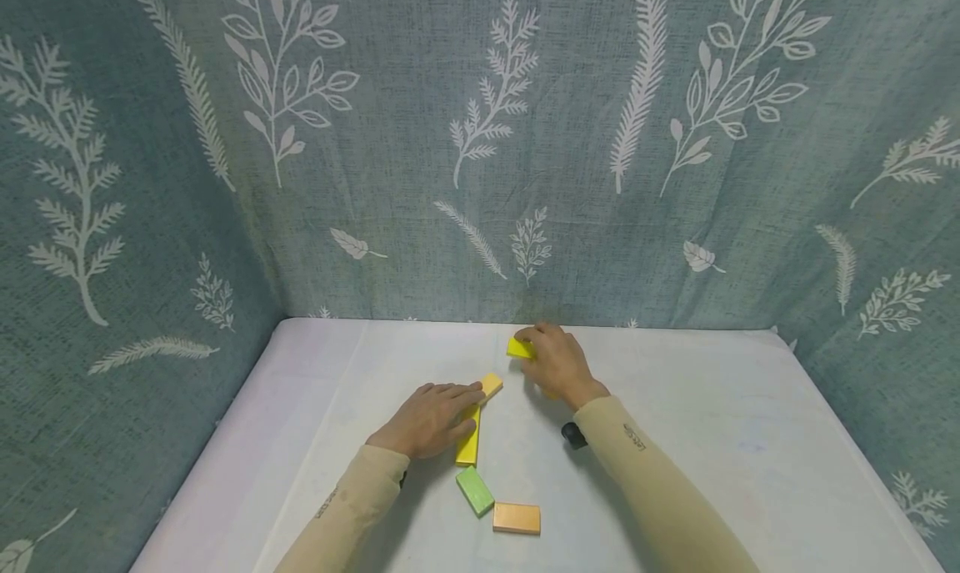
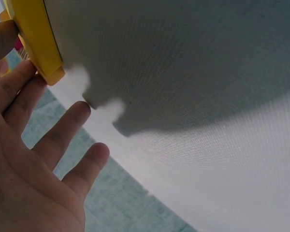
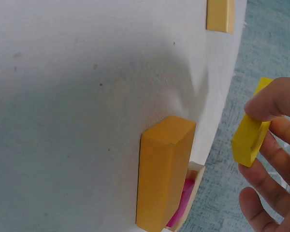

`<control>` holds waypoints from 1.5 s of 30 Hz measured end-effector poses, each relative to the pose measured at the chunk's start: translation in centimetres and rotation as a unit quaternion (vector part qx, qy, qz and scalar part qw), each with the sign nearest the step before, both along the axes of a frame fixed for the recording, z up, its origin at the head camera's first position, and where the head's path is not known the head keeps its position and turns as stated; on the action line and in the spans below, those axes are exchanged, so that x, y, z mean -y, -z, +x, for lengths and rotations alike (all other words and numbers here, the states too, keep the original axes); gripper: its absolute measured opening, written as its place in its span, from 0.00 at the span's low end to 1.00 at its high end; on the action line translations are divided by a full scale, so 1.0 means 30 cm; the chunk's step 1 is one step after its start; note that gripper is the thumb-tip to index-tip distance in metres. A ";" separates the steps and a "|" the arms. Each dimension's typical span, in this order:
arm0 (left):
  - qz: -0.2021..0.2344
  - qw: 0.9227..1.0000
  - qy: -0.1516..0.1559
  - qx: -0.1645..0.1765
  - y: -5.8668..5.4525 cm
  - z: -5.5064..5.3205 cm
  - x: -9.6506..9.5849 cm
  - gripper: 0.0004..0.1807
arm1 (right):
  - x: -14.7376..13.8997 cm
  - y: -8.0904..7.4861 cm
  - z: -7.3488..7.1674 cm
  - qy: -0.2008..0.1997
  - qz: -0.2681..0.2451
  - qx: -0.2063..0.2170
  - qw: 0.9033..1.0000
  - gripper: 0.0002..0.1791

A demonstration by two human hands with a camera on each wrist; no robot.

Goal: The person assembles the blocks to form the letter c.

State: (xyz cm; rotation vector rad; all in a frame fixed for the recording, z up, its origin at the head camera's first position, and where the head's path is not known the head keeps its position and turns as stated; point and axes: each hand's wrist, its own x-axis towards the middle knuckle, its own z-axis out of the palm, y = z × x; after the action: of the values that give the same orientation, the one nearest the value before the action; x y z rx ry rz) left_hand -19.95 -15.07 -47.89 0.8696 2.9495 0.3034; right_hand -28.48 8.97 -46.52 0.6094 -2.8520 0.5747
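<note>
My right hand (image 1: 557,363) pinches a small yellow block (image 3: 251,133) between thumb and fingers, above the far part of the table. My left hand (image 1: 429,419) reaches over a long yellow block (image 1: 467,446) lying on the table, its fingers fairly straight. The left fingertips touch the orange block (image 1: 492,384) at that block's far end, and the left thumb lies at the yellow one. In the left wrist view, thumb and fingertips meet the yellow block (image 2: 36,36), with the other fingers spread.
Nearer me lie a green block (image 1: 475,491) and an orange block (image 1: 516,518), corners close together. Another orange block (image 3: 162,179) stands below the right hand, beside a pale piece with a pink inside (image 3: 183,200). A patterned curtain (image 1: 480,248) borders the white table (image 1: 690,439).
</note>
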 end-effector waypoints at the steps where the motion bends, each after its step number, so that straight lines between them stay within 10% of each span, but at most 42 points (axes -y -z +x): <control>1: 0.000 1.000 0.000 0.000 -0.001 0.000 0.000 0.23 | 0.001 0.003 0.002 -0.003 0.001 -0.002 1.000 0.22; 45: -0.010 1.000 -0.005 0.003 0.002 0.001 -0.003 0.24 | 0.017 0.062 0.039 -0.091 0.077 -0.004 0.993 0.20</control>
State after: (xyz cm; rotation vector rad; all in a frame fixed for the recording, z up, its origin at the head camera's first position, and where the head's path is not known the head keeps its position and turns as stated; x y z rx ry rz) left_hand -19.91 -14.98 -47.96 0.8513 2.9475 0.2762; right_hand -27.30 8.46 -48.37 0.9025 -2.8711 0.3773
